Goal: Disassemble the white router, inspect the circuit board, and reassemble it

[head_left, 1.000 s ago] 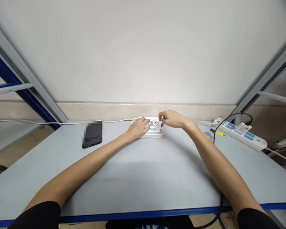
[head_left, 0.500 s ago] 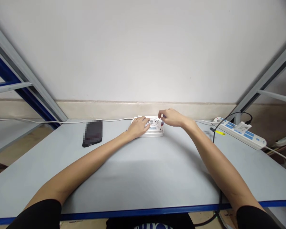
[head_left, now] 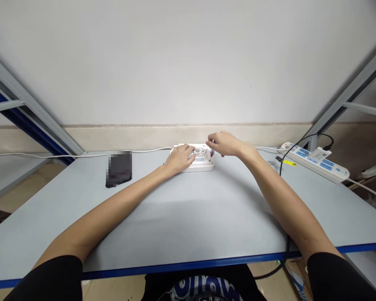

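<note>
A white router-like box (head_left: 203, 164) lies on the table against the wall. Its upper face carries vent holes and a printed label. My left hand (head_left: 181, 159) rests flat over the left part of this box, fingers spread and holding nothing. Above the right end of the box, my right hand (head_left: 222, 143) is closed with fingertips pinched downward. Between them is a small clear-and-red tool (head_left: 212, 154), upright over the box's right corner. It looks like a short screwdriver, though my fingers hide most of it.
To the left lies a dark, partly pixelated phone-like slab (head_left: 119, 169). A white power strip (head_left: 316, 162) with a plug sits at the right. A black cable (head_left: 281, 167) with a yellow tag runs beside it, and a white cable (head_left: 144, 151) runs along the wall.
The view has tilted slightly down, so everything sits a little higher in the picture. Both hands keep nearly the same places on and over the box.
</note>
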`<state>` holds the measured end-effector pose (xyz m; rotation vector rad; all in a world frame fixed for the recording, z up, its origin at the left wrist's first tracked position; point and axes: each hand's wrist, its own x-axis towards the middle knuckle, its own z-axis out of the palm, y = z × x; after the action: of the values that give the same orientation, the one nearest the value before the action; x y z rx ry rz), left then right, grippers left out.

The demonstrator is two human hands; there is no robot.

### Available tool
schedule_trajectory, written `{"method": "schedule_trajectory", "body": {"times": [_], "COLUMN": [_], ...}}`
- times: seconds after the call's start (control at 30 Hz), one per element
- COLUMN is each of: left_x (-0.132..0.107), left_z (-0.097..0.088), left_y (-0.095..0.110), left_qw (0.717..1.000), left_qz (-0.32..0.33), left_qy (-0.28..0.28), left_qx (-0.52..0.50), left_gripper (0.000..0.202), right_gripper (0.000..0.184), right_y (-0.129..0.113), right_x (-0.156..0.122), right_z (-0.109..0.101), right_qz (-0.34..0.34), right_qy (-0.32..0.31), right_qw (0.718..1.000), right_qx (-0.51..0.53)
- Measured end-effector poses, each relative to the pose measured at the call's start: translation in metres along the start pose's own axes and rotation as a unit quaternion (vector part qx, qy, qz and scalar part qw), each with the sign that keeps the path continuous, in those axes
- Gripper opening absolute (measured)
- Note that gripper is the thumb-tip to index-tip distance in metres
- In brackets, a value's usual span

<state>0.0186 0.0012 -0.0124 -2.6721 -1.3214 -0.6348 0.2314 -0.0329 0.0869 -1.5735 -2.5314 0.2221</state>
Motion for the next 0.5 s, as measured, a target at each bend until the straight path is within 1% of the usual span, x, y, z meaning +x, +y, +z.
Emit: {"method": "schedule_trajectory", "body": {"times": [0.1, 0.17, 0.23, 0.3, 0.37, 0.5], "left_x": [-0.0009, -0.0014, -0.0016, -0.0015, -0.0014, -0.0012], "left_z": [-0.0013, -0.0026, -0.0035, -0.0038, -0.0034, -0.0023], "left_y": [0.0005, 0.0011, 0.0015, 0.0015, 0.0012, 0.0005], "left_qw": [1.0, 1.0, 1.0, 1.0, 1.0, 1.0], "left_qz": [0.001, 0.001, 0.002, 0.003, 0.004, 0.003], "left_qy": [0.006, 0.009, 0.012, 0.014, 0.016, 0.015], "left_qx": [0.004, 0.005, 0.006, 0.005, 0.004, 0.004], "left_gripper": [0.03, 0.029, 0.029, 0.029, 0.029, 0.029], "right_gripper": [0.037, 0.032, 0.024, 0.022, 0.023, 0.033], "right_y": [-0.0011, -0.0017, -0.0015, -0.0003, 0.0012, 0.0021], "right_x": [0.0009, 0.0015, 0.0022, 0.0028, 0.0032, 0.0023], "right_z": [0.0005, 0.0004, 0.0005, 0.0008, 0.0014, 0.0012], "right_qz": [-0.004, -0.01, -0.016, -0.021, -0.023, -0.032], "right_qy": [0.03, 0.033, 0.024, 0.017, 0.009, 0.004], "right_qw": [0.999, 0.998, 0.999, 1.0, 1.0, 0.999], "right_qx": [-0.043, -0.048, -0.029, -0.011, 0.007, 0.042]}}
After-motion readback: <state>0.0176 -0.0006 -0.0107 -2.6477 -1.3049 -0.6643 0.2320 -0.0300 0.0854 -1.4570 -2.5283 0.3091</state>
